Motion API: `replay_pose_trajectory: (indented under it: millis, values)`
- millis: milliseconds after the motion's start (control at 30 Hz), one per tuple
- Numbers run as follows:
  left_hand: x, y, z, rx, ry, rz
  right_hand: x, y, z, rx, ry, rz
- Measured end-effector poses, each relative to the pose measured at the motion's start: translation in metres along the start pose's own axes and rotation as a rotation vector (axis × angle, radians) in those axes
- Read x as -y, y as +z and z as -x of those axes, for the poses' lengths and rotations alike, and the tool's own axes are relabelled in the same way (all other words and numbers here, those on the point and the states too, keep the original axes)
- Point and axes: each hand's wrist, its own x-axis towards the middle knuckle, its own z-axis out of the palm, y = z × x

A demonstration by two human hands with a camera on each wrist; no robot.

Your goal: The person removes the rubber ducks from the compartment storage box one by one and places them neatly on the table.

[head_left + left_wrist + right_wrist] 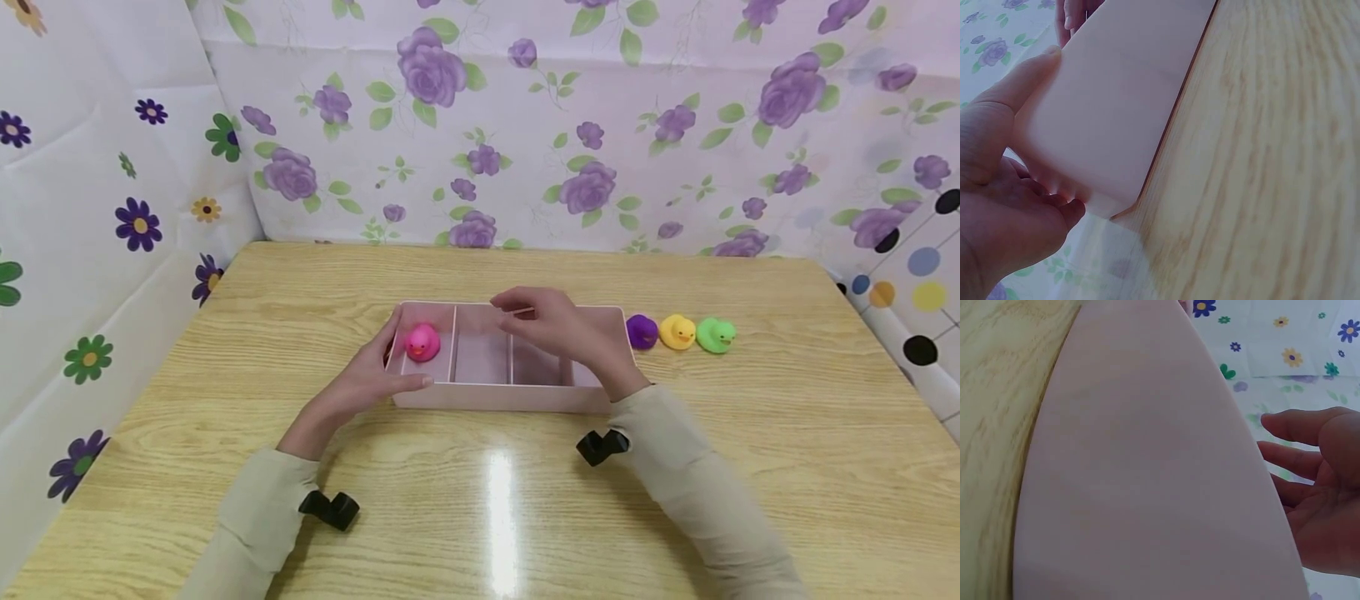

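A pink divided box [502,397] lies lengthwise on the table. At its left end my left hand [365,377] grips the corner, thumb along the front rim and fingers against the end wall; the left wrist view shows these fingers [1072,212] bent against the wall. A bright pink rubber duck [422,342] sits in the leftmost compartment. Above the middle compartments hovers my right hand [555,325], thumb and fingers apart, with nothing seen between them. The right wrist view has this hand [1329,487] beyond the box's front wall. My right hand and wrist hide part of the right compartments.
Just right of the box stand a purple duck [642,332], a yellow duck [678,332] and a green duck [716,335] in a row. The wooden table [420,517] meets a flowered cloth [525,167] behind and patterned cloths on both sides.
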Motion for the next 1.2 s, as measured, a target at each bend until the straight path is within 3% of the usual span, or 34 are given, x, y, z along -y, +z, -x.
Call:
replay_pose_trajectory:
  millis: [900, 1200]
  values:
    - [0.0, -0.002, 0.0, 0.012, -0.003, 0.019, 0.03, 0.042, -0.038, 0.077, -0.059, 0.067]
    - [0.002, -0.002, -0.001, 0.026, 0.025, 0.042, 0.037, 0.053, -0.054, 0.098, -0.082, 0.124]
